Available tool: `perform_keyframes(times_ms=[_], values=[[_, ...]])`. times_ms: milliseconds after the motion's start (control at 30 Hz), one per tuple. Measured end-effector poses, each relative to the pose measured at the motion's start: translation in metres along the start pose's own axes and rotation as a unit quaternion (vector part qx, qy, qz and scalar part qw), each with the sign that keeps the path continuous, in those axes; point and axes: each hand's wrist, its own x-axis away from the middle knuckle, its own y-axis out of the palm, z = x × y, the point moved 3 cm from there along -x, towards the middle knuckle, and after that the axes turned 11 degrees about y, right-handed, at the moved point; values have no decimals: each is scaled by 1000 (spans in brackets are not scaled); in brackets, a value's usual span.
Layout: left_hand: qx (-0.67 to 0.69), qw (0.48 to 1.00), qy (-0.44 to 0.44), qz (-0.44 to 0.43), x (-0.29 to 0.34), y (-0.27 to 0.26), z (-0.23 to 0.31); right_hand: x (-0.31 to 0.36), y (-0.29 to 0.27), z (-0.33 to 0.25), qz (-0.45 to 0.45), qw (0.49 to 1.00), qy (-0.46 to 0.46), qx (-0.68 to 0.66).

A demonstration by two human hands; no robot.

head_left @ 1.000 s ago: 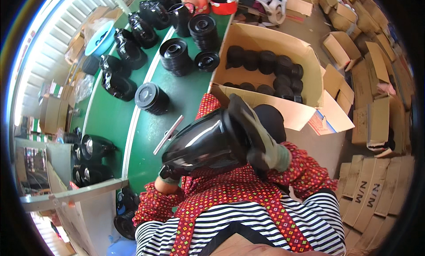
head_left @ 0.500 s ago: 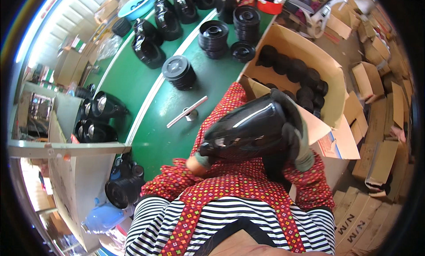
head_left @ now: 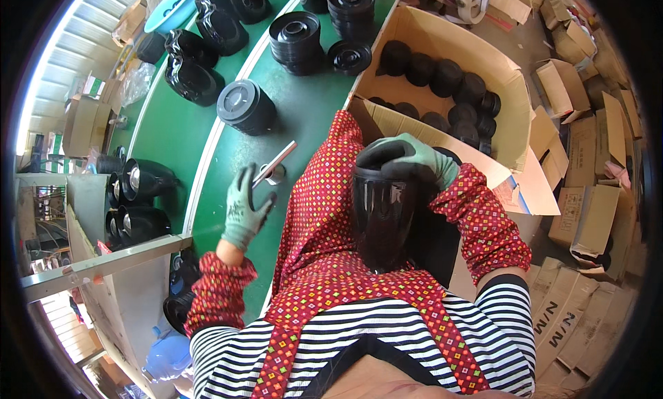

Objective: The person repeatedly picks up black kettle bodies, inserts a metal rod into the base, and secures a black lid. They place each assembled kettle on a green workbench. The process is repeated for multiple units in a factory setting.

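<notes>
A glossy black plastic shell (head_left: pixel 381 223) stands upright in my lap against the red patterned apron. Over its top end lies my right hand (head_left: pixel 407 157), in a green and black work glove, its fingers closed round the rim. My left hand (head_left: pixel 245 204), gloved alike, is stretched out over the green table with thumb and fingers apart. One end of a silver T-handled tool (head_left: pixel 276 163) lies between that thumb and the fingers; I see no grip on it. Just beyond the tool is a stack of dark round lids (head_left: pixel 245 108).
Stacked black ringed discs (head_left: pixel 295 43) and several glossy black shells (head_left: pixel 193 78) stand farther along the table. To the right, an open cardboard box (head_left: pixel 421 33) holds rows of black round parts. A metal rail (head_left: pixel 103 264) borders the table on the left.
My left hand has let go of the shell and moved left to the silver tool. The shell has turned from lying sideways to upright, with my right hand now on top.
</notes>
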Motion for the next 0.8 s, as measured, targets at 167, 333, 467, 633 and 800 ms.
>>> perform_keyframes(times_ms=[167, 333, 467, 633, 800], values=[[106, 988, -49, -100, 0, 25, -49, -8, 7, 2, 48, 989, 11, 140], [470, 842, -263, -45, -22, 4, -17, 15, 16, -15, 183, 935, -16, 302], [390, 905, -141, -95, -85, -52, 70, 1, 21, -70, 284, 785, -207, 510], [408, 892, -30, -192, -153, -91, 152, -34, -5, -94, 194, 820, -229, 487], [333, 878, 305, -159, -211, -77, 161, -58, -34, -22, 161, 938, -242, 191]])
